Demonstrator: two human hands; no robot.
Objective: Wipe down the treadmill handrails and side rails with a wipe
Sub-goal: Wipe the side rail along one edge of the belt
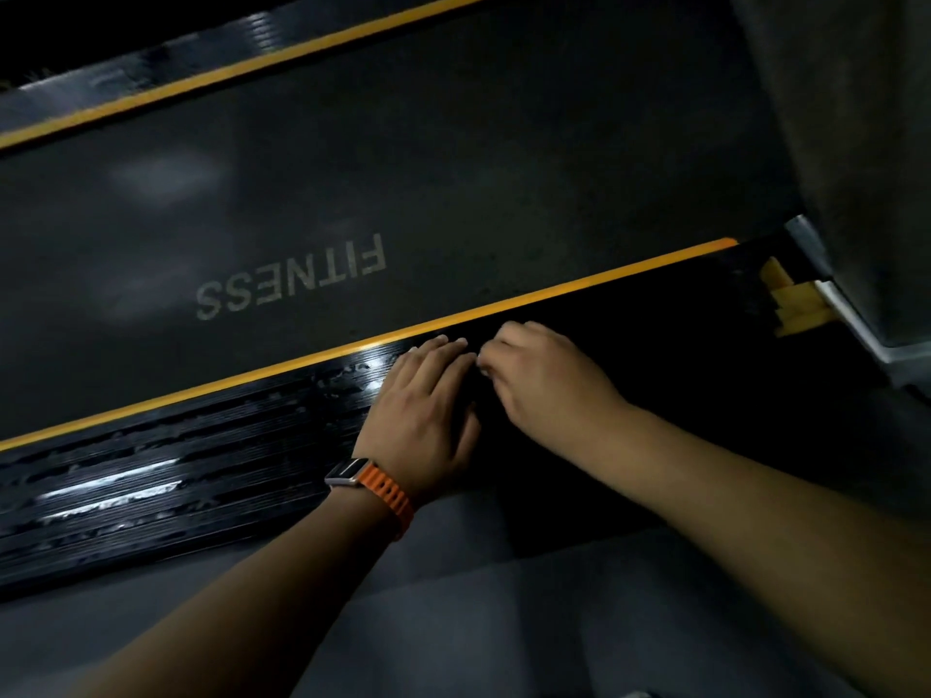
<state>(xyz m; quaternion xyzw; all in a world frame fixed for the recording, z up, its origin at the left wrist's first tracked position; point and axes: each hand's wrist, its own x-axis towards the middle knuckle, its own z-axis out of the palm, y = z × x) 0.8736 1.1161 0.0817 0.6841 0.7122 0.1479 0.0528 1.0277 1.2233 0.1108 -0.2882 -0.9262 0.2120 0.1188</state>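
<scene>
Pressing on the near side rail (166,476) with the left hand (428,405), fingers straight and together. Curling the right hand (544,375) just beside those fingertips, maybe pinching; cannot tell on what. No wipe made out in the dark. Stretching left and right beneath the fingers, parallel to the orange stripe (252,375) just past the fingertips. Glistening streaks leftward, dull black rightward: probably rightward next, right hand nearer.

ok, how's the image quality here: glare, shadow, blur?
Head view: dim overall; glare streaks on the near rail at frame left, up to the left hand; the rail past the right hand sinks into black; far rail motion-blurred; belt lettering readable.
</scene>
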